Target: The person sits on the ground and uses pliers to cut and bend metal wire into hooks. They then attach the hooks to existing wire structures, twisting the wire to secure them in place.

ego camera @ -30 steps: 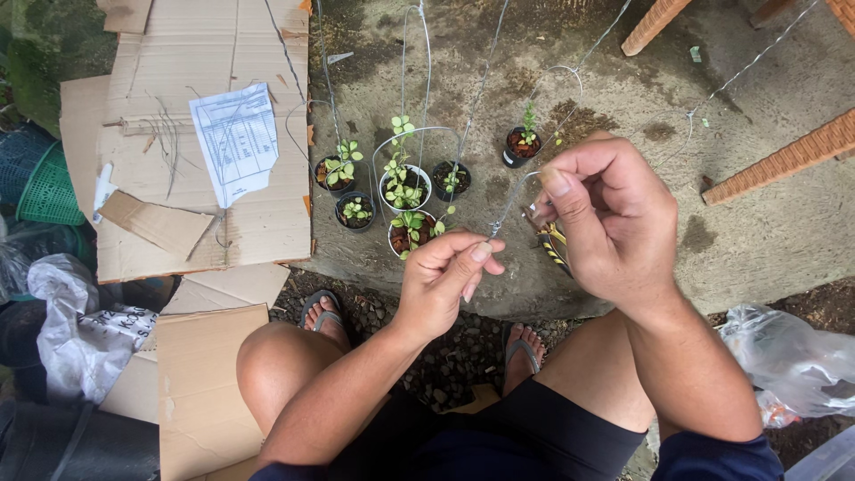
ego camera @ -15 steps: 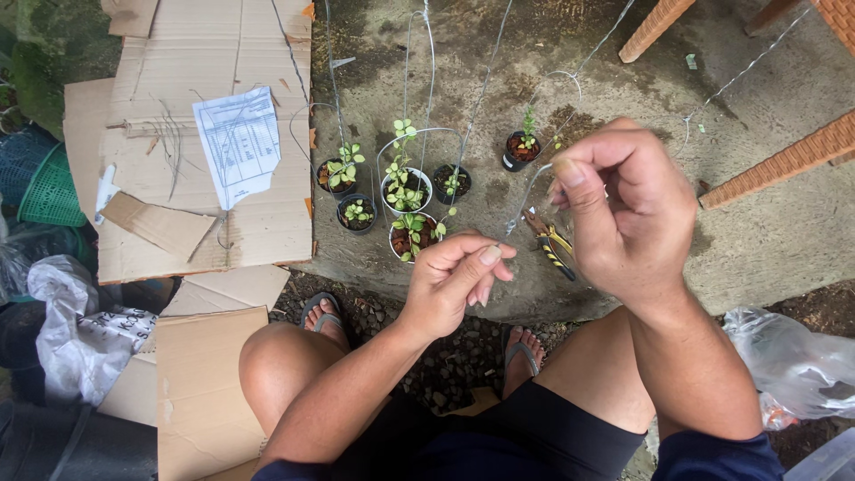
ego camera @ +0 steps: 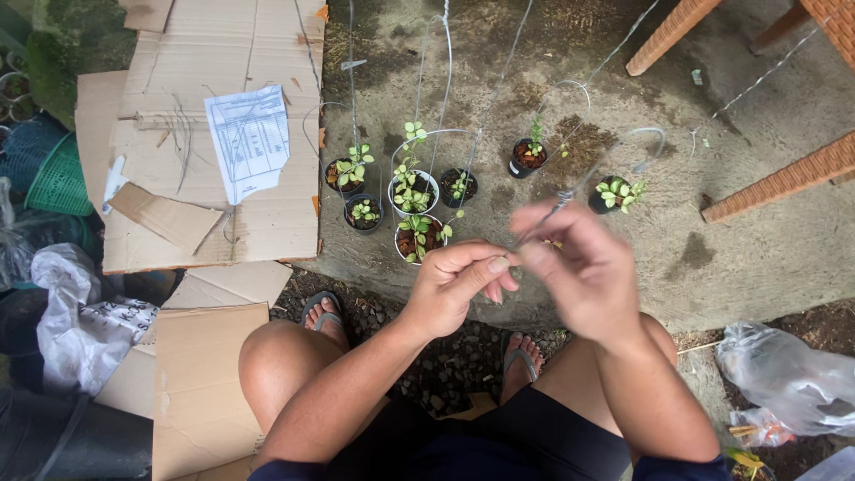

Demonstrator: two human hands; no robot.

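Both hands pinch a thin wire. The left hand grips its low end; the right hand, at 3 o'clock, looks blurry. The wire seems light, stiff, bendy; hold it near the ends.

Small potted plants stand on the ground, right of flattened cardboard bearing paper.

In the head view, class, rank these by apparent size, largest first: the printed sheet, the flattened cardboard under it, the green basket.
1. flattened cardboard
2. printed sheet
3. green basket, partly hidden, so this place is unsure.
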